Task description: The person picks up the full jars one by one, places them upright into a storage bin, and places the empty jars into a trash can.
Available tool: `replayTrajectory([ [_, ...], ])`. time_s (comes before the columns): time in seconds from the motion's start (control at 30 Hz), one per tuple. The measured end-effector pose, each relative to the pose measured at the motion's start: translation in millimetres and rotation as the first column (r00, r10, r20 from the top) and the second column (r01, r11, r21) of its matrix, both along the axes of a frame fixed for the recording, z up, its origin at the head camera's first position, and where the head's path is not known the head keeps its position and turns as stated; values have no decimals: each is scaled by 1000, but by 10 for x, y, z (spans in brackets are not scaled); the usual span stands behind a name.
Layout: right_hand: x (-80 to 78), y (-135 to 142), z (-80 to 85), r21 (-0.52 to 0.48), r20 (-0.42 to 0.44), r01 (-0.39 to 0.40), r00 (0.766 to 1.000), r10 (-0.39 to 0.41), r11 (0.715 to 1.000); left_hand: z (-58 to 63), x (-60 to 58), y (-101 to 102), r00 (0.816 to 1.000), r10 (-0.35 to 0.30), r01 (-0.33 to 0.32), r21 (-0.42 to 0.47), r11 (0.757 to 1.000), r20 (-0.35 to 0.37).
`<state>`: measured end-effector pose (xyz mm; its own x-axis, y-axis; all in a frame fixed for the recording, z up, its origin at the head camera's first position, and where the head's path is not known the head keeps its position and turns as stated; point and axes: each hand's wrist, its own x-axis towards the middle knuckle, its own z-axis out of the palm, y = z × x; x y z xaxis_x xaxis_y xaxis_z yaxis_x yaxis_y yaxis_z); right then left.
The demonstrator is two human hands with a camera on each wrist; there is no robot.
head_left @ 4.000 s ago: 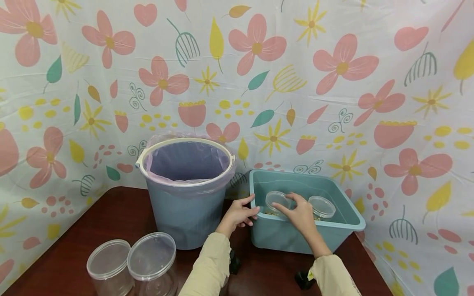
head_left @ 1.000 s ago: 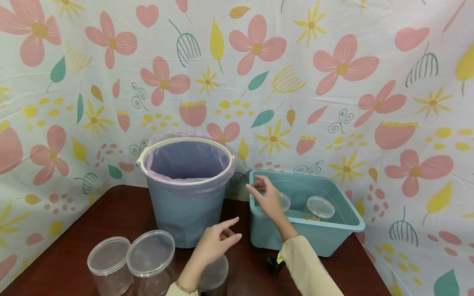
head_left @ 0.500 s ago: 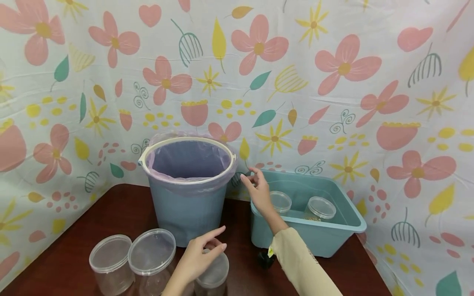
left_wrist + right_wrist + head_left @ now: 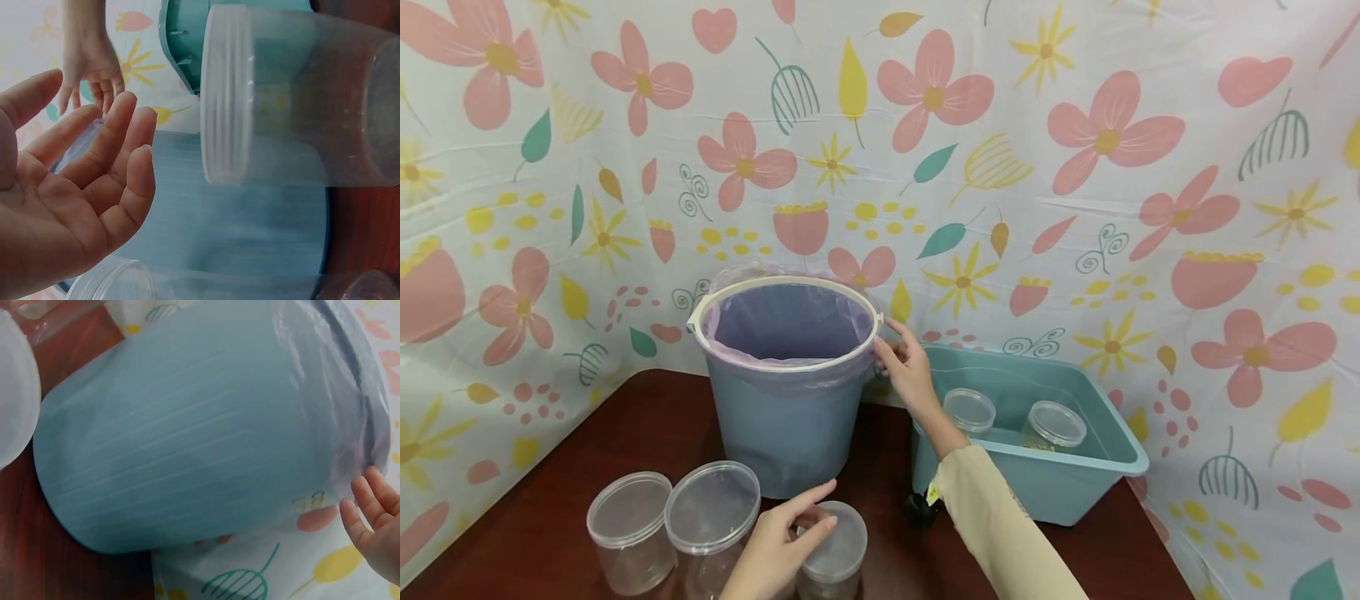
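My right hand point(image 4: 912, 371) is at the right side of the blue bucket point(image 4: 782, 433), fingertips right at its white rim and fingers loosely bent. In the right wrist view those fingertips point(image 4: 372, 481) meet the pinkish plastic liner point(image 4: 344, 425) near the rim. Low in the head view, my left hand point(image 4: 778, 542) hovers with relaxed fingers beside a lidded clear jar point(image 4: 844, 546), overlapping its lid. The left wrist view shows an upturned palm point(image 4: 62, 212) with nothing in it. Two larger lidded clear jars, one point(image 4: 628, 533) left of the other point(image 4: 713, 512), stand nearby.
A teal basin point(image 4: 1030, 483) stands right of the bucket. Inside are two lidded jars, one point(image 4: 970, 408) at the left and one point(image 4: 1055, 423) with small pale bits at the bottom. A flower-print cloth point(image 4: 970, 192) hangs behind the dark red table point(image 4: 655, 417).
The right hand let go of the jar in the basin and moved left to the bucket rim. The left hand left the basin edge and came down-left to the jar by the bucket.
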<state>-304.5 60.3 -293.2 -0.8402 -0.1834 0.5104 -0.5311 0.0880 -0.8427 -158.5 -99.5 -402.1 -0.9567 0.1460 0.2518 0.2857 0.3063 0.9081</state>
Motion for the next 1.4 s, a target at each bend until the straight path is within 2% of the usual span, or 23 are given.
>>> replayTrajectory([
  [0.17, -44, -61, 14, -26, 23, -21, 999, 22, 999, -20, 82, -18, 1000, 2, -2, 4, 1000, 8],
  [0.37, -214, -130, -153, -48, 52, 4, 999, -2, 999, -30, 157, -94, 999, -5, 2, 55, 998, 44],
  [0.67, -262, -232, -248, -150, 88, 76, 994, -63, 986, -73, 194, -247, 999, 26, -27, 39, 999, 27],
  [0.8, -239, -254, -251, -195, 104, 75, 993, -55, 978, -45, 226, -267, 999, 41, -41, 20, 999, -16],
  [1.0, -72, -297, -125, -209, 85, 75, 995, -58, 975, 67, 297, -267, 991, 60, -60, 2, 998, -120],
  [1.07, -47, -303, -104, -211, 85, 78, 995, -61, 974, 112, 320, -270, 980, 69, -70, 3, 998, -189],
  [1.2, -79, -299, -127, -216, 92, 77, 994, -58, 973, 198, 361, -293, 944, 91, -95, 1, 995, -318],
  [1.3, -161, -286, -196, -219, 98, 71, 994, -50, 973, 260, 384, -320, 899, 119, -136, -12, 991, -421],
  [1.4, -235, -269, -266, -224, 101, 68, 994, -46, 972, 332, 417, -352, 859, 168, -199, -12, 980, -484],
])
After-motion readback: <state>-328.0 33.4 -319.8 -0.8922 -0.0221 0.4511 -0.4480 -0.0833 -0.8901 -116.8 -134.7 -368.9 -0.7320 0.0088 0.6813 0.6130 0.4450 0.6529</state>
